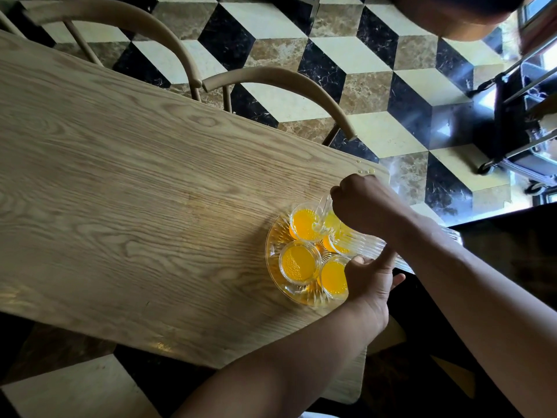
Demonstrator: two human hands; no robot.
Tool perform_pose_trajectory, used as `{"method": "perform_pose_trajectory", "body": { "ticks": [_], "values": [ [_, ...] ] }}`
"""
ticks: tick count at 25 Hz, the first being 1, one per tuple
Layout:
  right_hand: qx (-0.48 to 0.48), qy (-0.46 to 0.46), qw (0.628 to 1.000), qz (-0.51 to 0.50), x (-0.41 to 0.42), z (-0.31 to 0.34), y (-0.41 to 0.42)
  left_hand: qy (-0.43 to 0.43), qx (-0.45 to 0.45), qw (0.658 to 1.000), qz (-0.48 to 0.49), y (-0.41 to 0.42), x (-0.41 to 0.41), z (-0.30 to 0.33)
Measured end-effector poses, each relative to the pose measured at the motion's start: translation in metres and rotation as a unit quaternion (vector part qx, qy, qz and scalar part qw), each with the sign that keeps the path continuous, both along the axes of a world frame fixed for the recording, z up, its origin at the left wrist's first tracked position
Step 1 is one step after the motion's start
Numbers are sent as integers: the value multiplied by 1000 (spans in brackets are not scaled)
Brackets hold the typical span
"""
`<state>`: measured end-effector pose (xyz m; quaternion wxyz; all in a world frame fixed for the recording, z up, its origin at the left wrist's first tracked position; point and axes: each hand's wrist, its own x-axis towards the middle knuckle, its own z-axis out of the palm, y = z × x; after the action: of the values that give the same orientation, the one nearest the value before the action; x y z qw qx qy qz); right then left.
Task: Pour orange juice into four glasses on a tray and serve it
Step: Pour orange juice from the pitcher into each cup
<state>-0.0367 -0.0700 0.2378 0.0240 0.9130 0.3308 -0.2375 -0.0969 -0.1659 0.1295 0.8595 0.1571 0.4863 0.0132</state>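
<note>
A round cut-glass tray sits near the right end of the wooden table. Several glasses of orange juice stand on it: one at the far left, one at the near left, one at the near right. Another glass lies partly under a clear ribbed jug. The jug is tipped, its spout over the far glasses. My right hand grips its handle from above. My left hand holds its body from below, forefinger along the ribs.
Small juice drops lie by the table's far right corner. Two curved wooden chair backs stand along the far side. A dark wheeled cart is on the patterned floor at right. Part of another person shows at top right.
</note>
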Motion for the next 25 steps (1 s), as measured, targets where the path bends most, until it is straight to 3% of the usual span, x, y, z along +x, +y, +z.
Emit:
{"method": "perform_pose_trajectory", "body": {
  "ticks": [9, 13, 18, 25],
  "values": [
    [99, -23, 992, -80, -13, 26, -36, -22, 152, 987, -35, -5, -22, 6],
    [144, -16, 980, -135, -25, 37, -67, -2, 241, 966, -96, -21, -40, 5],
    [229, 3, 945, -235, -40, 58, -108, -60, 304, 939, -149, -42, -67, 34],
    [274, 40, 920, -278, -75, 67, -158, -5, 393, 895, -212, -77, -104, 47]
  ]
}}
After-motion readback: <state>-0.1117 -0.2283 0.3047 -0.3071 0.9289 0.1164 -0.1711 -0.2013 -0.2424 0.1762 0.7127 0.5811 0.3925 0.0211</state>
